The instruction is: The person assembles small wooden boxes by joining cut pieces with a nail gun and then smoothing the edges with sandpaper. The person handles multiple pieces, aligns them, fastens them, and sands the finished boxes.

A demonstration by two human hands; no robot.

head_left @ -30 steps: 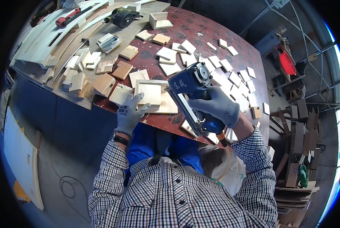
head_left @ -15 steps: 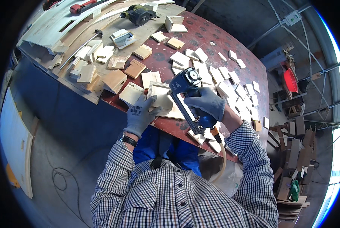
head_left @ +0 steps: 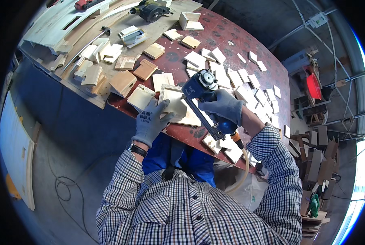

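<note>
Blue nail gun (head_left: 198, 86) in right hand (head_left: 224, 108), fingers closed round it, apparently for control; left hand (head_left: 149, 121) half-open, thumb and forefinger against rimmed wooden panel (head_left: 174, 101) near edge of red table (head_left: 268, 57), likely steadying it.

I have the nail gun (head_left: 196, 87) in the right hand (head_left: 223, 109), over the right side of the frame (head_left: 191, 119) — the left hand (head_left: 149, 121) is at its left edge. Scattered wood pieces (head_left: 261, 96) lie on the table (head_left: 231, 32), mostly right of the gun. Far left, I see a hammer (head_left: 84, 51) and power tool (head_left: 151, 12) on boards (head_left: 176, 16) — a basin (head_left: 313, 86) sits beyond the table's right edge.
</note>
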